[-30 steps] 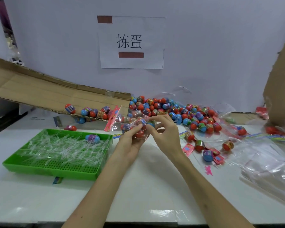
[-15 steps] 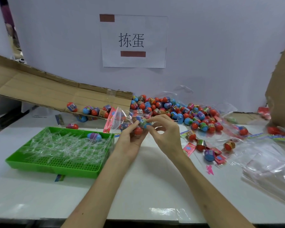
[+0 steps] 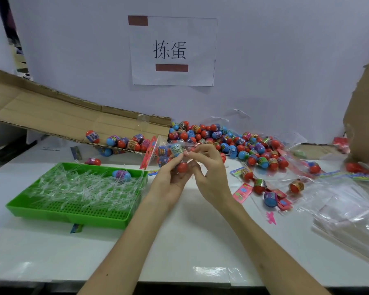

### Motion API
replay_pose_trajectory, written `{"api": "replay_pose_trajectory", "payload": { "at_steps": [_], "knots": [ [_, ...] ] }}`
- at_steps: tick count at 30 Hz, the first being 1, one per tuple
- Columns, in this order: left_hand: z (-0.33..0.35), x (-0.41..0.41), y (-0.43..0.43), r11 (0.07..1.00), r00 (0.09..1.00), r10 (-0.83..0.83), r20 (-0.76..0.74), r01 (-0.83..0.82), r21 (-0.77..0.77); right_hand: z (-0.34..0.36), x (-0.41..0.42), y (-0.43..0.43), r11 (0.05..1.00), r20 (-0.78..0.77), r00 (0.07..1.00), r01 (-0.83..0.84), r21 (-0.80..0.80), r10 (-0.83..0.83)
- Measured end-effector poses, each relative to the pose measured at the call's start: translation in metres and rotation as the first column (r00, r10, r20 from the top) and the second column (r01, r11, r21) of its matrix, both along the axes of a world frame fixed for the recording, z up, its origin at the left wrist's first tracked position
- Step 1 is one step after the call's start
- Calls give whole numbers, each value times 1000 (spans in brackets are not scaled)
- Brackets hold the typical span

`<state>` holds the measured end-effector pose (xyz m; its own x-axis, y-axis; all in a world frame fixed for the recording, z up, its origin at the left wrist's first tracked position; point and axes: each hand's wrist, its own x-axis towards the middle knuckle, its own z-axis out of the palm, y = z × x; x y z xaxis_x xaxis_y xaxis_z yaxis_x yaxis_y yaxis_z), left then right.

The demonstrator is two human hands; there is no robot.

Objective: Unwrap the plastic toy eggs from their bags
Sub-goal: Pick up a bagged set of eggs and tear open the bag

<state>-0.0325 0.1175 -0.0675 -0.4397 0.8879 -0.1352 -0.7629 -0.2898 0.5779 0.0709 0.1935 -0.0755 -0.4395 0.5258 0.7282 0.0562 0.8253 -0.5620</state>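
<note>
Above the white table's middle, both hands hold a clear plastic bag (image 3: 158, 153) with a pink header card, packed with red and blue toy eggs. My left hand (image 3: 170, 177) cups the bag from below, fingers curled round it, a red egg (image 3: 182, 167) resting against its fingertips. My right hand (image 3: 209, 169) pinches the bag's right edge between thumb and fingertips. A large heap of loose eggs (image 3: 226, 139) lies just behind the hands against the wall.
A green perforated tray (image 3: 73, 213) at the left holds clear plastic strips and one blue egg (image 3: 121, 174). A cardboard flap (image 3: 62, 120) with a few eggs slopes behind it. Empty bags (image 3: 345, 211), pink cards and stray eggs litter the right side.
The hands and bag have risen slightly and turned; the bag's header card now points down-left. A red egg has come down to my left fingertips.
</note>
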Motion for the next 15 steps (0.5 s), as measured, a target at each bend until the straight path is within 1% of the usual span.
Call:
{"api": "replay_pose_trajectory", "payload": {
  "at_steps": [2, 3, 6, 8, 10, 13, 15],
  "knots": [
    [1, 0, 0, 1000, 999, 6, 35, -7, 7, 5, 2, 0, 999, -89, 996, 21, -41, -24],
    [1, 0, -1, 1000, 999, 12, 53, -12, 3, 8, 3, -1, 995, -118, 992, 21, -93, -32],
    [1, 0, -1, 1000, 998, 22, 67, -23, 4, 11, 6, -3, 945, -108, 994, -8, -328, -29],
    [3, -1, -3, 1000, 998, 10, 58, -11, 19, 10, 5, -4, 909, -43, 999, -25, -415, 8],
    [3, -1, -3, 1000, 1000, 1, 22, -1, 3, 8, 3, -5, 878, 8, 997, -68, -475, 82],
    [0, -1, -3, 999, 999, -20, -43, 19, -26, 8, 1, -5, 794, -28, 978, -186, -579, 209],
    [0, -1, -3, 999, 996, -35, -82, 33, -27, 9, 1, -5, 764, -68, 971, -222, -605, 228]
  ]
}}
